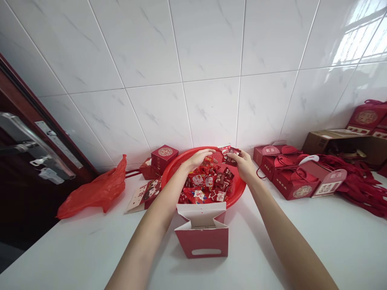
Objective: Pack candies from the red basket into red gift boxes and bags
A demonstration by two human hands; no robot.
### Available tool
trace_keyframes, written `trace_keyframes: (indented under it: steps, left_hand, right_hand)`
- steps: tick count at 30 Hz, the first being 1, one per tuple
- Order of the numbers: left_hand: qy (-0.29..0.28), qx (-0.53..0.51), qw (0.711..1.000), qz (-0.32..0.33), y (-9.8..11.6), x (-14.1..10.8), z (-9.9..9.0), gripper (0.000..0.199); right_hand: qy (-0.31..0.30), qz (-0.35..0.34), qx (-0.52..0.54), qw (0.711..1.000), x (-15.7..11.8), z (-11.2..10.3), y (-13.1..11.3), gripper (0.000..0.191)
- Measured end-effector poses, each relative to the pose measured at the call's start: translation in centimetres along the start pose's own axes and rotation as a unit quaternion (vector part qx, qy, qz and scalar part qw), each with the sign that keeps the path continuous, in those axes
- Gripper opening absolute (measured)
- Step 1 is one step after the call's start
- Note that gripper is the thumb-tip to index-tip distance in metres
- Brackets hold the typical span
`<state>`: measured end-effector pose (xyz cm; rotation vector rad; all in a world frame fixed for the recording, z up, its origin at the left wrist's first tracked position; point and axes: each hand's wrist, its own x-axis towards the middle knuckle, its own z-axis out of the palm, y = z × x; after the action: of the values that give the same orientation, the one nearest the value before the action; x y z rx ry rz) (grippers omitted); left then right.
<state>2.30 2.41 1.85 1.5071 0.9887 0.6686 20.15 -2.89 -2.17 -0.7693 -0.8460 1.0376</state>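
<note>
A round red plastic basket (240, 189) stands against the tiled wall, with many small red-wrapped candies (208, 181) in it. My right hand (245, 165) is at the basket's right rim, its thumb and fingers closed on wrapped candies (231, 155). Over the left part of the basket, my left hand (198, 159) reaches in with its fingers stretched out and nothing visible in them. Between my forearms, in front of the basket, an open red gift box (208, 241) stands upright. Its top flaps are spread and I see only its pale inside walls.
On the right are several closed red gift boxes (298, 185), a heap of dark red ribbons (356, 189) and a brown cardboard box (320, 141). To the left lie a red plastic bag (96, 193), a flat printed box (145, 195) and a small red box (165, 159). A door (33, 153) borders the table.
</note>
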Motion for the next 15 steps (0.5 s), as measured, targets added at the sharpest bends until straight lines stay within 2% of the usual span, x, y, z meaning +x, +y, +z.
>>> trace_keyframes:
  steps: [7, 15]
  left_hand:
    - [-0.040, -0.062, 0.997, -0.009, 0.04, 0.29, -0.35, 0.036]
    - [-0.046, -0.076, 0.996, 0.011, -0.66, 0.64, -0.57, 0.037]
  right_hand:
    - [0.002, 0.005, -0.009, 1.000, 0.06, -0.13, 0.17, 0.029]
    - [-0.007, 0.000, -0.007, 1.000, 0.11, -0.25, 0.21, 0.030]
